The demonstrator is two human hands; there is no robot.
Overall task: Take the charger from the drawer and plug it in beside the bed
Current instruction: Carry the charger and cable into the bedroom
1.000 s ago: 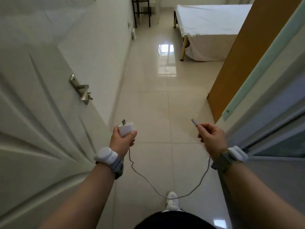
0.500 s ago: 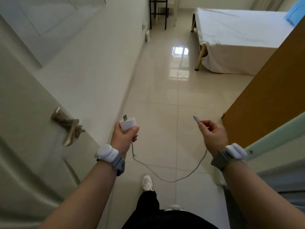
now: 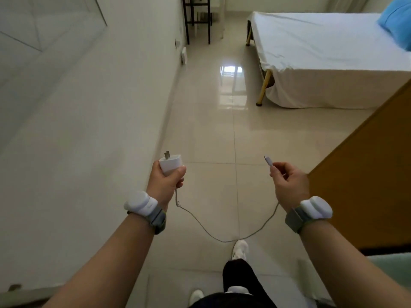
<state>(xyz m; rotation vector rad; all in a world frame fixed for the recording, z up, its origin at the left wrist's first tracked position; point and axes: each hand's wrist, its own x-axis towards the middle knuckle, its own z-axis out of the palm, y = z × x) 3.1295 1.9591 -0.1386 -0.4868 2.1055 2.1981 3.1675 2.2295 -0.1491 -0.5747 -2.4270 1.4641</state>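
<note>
My left hand (image 3: pixel 165 183) grips a white charger block (image 3: pixel 170 163) with its two metal prongs pointing up and away. A thin grey cable (image 3: pixel 224 240) hangs in a loop from the block to my right hand (image 3: pixel 289 185), which pinches the cable's small connector end (image 3: pixel 268 161) between thumb and fingers. The bed (image 3: pixel 322 54) with a white sheet stands ahead at the right. A wall socket plate (image 3: pixel 177 44) shows low on the left wall, far ahead.
A white wall (image 3: pixel 89 121) runs along my left. An orange-brown wooden panel (image 3: pixel 367 185) stands close on my right. Glossy beige floor tiles (image 3: pixel 213 134) stretch ahead. A dark-legged piece of furniture (image 3: pixel 198 18) stands at the far end. A blue pillow (image 3: pixel 398 21) lies on the bed.
I have walked forward through the doorway; the white door and its handle have dropped out of view at the left, and the bed is nearer. Both hands hold the charger as before.
</note>
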